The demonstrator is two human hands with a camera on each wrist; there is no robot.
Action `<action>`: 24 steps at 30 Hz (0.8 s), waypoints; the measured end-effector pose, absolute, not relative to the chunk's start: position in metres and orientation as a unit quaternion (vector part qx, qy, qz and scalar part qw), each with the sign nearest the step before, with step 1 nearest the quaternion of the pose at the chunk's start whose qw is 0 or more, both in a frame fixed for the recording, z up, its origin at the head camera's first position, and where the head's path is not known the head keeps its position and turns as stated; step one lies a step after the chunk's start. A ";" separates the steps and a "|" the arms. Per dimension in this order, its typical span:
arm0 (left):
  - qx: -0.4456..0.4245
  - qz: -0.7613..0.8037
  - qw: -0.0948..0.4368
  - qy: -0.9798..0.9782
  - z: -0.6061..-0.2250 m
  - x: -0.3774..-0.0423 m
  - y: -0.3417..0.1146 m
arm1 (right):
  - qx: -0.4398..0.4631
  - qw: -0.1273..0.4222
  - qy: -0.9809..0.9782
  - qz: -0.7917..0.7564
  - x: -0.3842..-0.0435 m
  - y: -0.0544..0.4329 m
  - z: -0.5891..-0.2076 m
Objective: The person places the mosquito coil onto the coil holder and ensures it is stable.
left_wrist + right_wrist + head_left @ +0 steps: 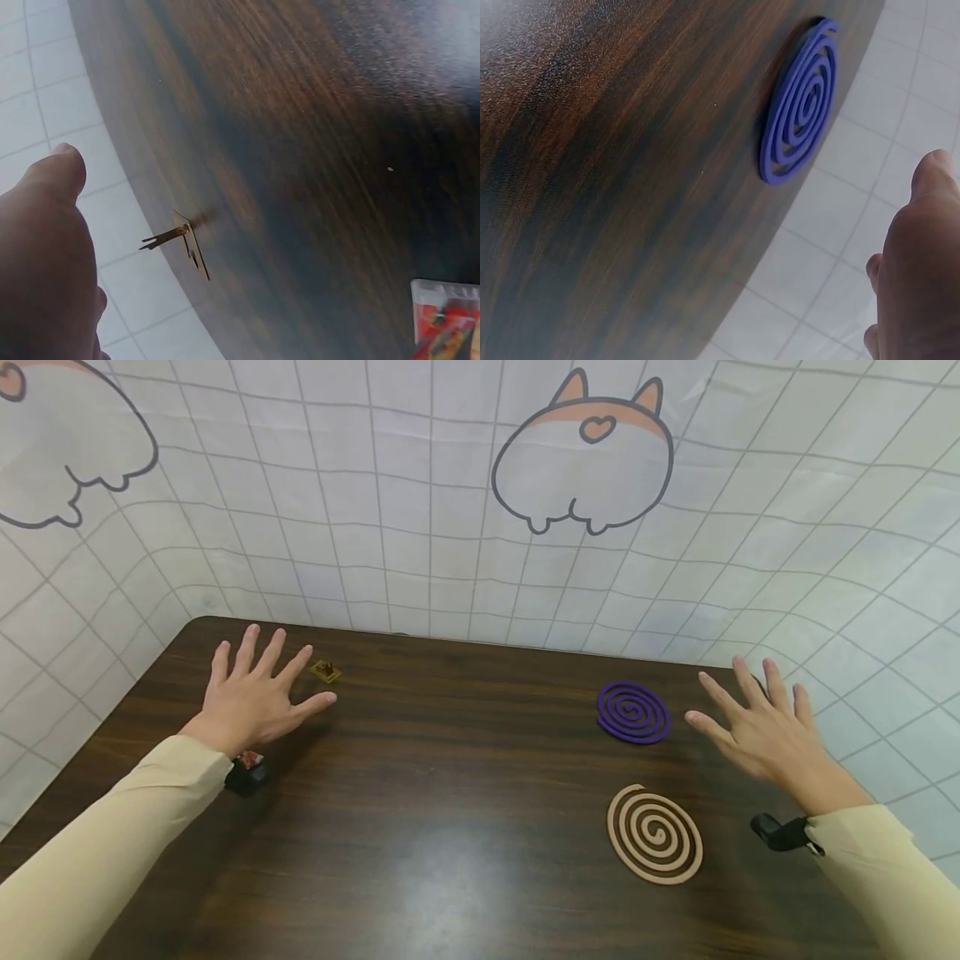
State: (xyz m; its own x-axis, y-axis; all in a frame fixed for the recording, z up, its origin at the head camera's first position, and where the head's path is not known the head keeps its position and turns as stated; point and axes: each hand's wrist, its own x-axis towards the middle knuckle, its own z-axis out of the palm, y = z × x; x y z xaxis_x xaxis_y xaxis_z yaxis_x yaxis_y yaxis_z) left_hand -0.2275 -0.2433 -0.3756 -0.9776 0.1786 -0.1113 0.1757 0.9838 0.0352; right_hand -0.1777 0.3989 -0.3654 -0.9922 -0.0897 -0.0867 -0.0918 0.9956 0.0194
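Note:
My left hand (251,700) is spread above the far left of the table, fingers straight and holding nothing. Just past its fingers lies a small gold metal coil stand (326,672); the left wrist view shows the stand (187,236) with an upright forked prong. On the right, my right hand (768,735) is also spread with nothing in it. Nearest to it is a purple mosquito coil (633,712), lying flat, seen too as the purple coil (801,112) in the right wrist view. A tan mosquito coil (655,835) lies closer to me.
A red packet (446,322) lies under the left wrist, mostly hidden in the head view. The dark wood table (450,760) meets a white gridded curtain (420,510) at its back edge and sides. Black cameras are strapped to both wrists.

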 end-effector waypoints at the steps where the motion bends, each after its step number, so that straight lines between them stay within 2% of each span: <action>1: 0.089 0.013 0.061 0.994 -0.375 -0.229 -0.243 | -0.045 0.044 0.998 0.012 -0.179 0.399 -0.365; 24: 0.065 0.021 0.134 0.989 -0.383 -0.244 -0.226 | -0.045 0.060 0.997 -0.008 -0.196 0.396 -0.380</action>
State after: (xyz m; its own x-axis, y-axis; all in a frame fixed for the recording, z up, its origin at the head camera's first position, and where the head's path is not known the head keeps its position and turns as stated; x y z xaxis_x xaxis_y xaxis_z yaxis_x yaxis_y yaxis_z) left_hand -0.2444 -0.2262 -0.3826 -0.9555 0.1340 -0.2629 0.1227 0.9907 0.0589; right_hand -0.1963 0.3960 -0.3805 -0.9887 -0.0901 -0.1195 -0.0883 0.9959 -0.0205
